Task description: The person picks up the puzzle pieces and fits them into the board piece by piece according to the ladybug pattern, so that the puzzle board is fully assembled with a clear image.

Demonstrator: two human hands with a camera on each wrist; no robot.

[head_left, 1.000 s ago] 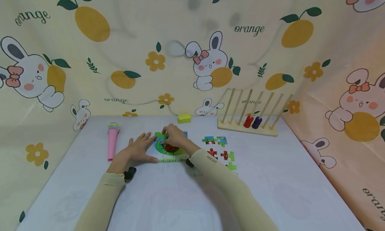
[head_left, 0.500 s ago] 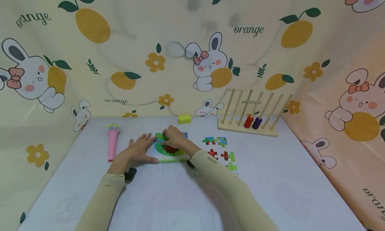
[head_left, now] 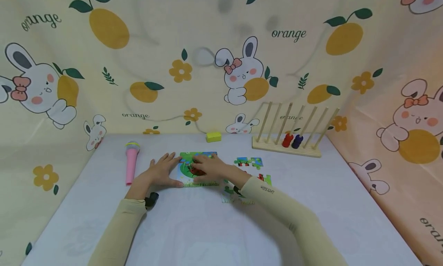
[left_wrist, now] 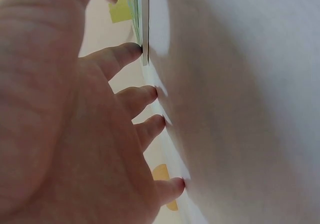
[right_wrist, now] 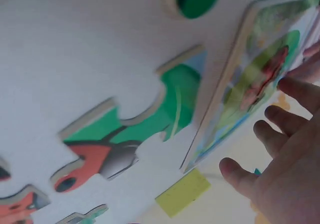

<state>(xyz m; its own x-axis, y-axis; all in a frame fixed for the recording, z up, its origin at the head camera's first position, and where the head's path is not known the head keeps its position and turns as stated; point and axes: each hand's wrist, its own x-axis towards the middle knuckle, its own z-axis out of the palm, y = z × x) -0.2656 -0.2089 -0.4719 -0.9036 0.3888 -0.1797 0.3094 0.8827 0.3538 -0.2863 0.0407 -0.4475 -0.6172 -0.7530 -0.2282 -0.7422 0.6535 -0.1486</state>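
A ladybug jigsaw board (head_left: 200, 184) lies flat on the white table, its picture partly covered by my right hand. My left hand (head_left: 159, 173) is spread at the board's left side, thumb by the near corner and a fingertip against the edge; in the left wrist view that fingertip touches the board edge (left_wrist: 145, 28). Over the right half of the picture hangs my right hand (head_left: 216, 168), fingers extended and nothing held. Loose jigsaw pieces (head_left: 257, 162) lie right of the board, some behind the right wrist. One green, red and grey piece (right_wrist: 175, 101) shows large in the right wrist view.
A pink toy microphone (head_left: 131, 166) lies to the left. Behind the board is a yellow block (head_left: 213, 137). At the back right stands a wooden peg rack (head_left: 287, 147) with red and dark blue beads. A printed curtain (head_left: 194, 35) closes off the back.
My right hand has moved right from the board's upper left part, and its fingers have gone from pinched to extended. My left hand stays at the board's left side.
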